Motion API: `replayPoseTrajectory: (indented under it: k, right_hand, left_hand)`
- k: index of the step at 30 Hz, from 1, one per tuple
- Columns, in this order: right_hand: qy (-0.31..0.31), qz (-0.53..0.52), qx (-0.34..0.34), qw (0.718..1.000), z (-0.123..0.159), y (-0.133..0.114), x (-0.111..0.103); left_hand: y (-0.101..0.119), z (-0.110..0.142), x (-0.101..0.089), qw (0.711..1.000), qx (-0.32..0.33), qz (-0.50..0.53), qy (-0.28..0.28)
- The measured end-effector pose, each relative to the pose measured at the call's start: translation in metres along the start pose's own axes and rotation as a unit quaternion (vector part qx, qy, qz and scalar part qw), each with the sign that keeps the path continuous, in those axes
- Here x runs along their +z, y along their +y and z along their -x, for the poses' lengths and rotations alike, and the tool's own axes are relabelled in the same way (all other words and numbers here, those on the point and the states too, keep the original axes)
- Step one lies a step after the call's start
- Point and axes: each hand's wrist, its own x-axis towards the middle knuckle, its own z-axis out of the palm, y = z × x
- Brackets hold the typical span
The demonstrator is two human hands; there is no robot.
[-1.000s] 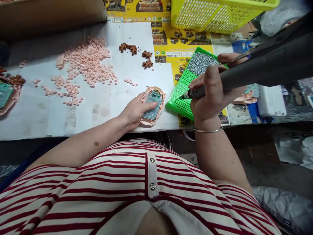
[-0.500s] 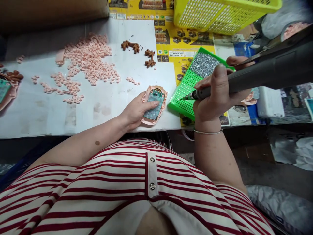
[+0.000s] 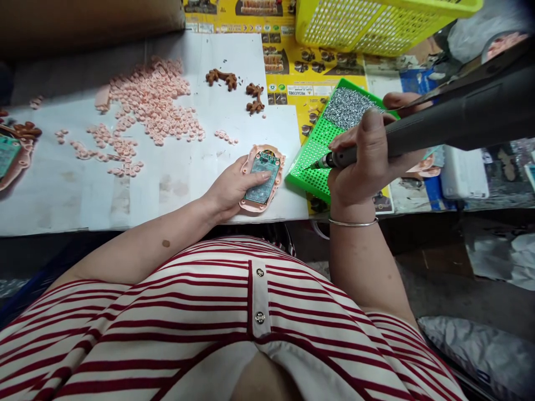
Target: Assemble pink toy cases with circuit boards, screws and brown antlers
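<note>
My left hand [image 3: 234, 186] grips a pink plastic shell with a circuit board in it [image 3: 262, 195], thumb lying across the board, near the table's front edge. In my right hand [image 3: 368, 153] is a dark grey electric screwdriver [image 3: 434, 122], fingers wrapped round its front part. Its bit points left and down over the perforated floor of a green tray [image 3: 303, 177]. Whether the bit touches the tray or carries a screw, I cannot make out. A heap of small silver screws [image 3: 349, 106] fills the tray's far end.
Many small pink plastic parts [image 3: 154, 100] lie heaped on the white table covering at left. Two brown branch-like pieces [image 3: 254, 99] rest behind my left hand. A yellow basket [image 3: 376, 30] stands at the back, a white box [image 3: 463, 172] at right. Another shell with a board [image 3: 14, 150] is at the far left.
My right hand and the screwdriver have shifted slightly left, its bit still above the green tray. The left hand keeps its hold on the shell, almost unmoved.
</note>
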Motion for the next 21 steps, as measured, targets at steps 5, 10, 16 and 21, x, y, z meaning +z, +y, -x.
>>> replayPoseTrajectory:
  k: [5, 10, 16, 21]
  right_hand:
    - [-0.01, -0.027, 0.031, 0.999, -0.007, -0.01, -0.001]
    - [-0.015, -0.061, 0.043, 0.997, -0.008, -0.014, -0.005]
    - [-0.021, -0.07, 0.027, 0.997, -0.003, -0.008, -0.01]
    - [-0.062, -0.061, 0.06, 0.994, 0.001, 0.003, -0.012]
  left_hand:
    - [0.0, 0.0, 0.0, 1.0, -0.004, 0.002, 0.009]
    - [0.001, 0.0, 0.001, 1.0, -0.003, -0.004, 0.0]
    - [0.001, 0.001, 0.001, 1.0, -0.006, -0.008, -0.001]
    - [0.001, 0.0, 0.0, 1.0, -0.001, -0.01, -0.001]
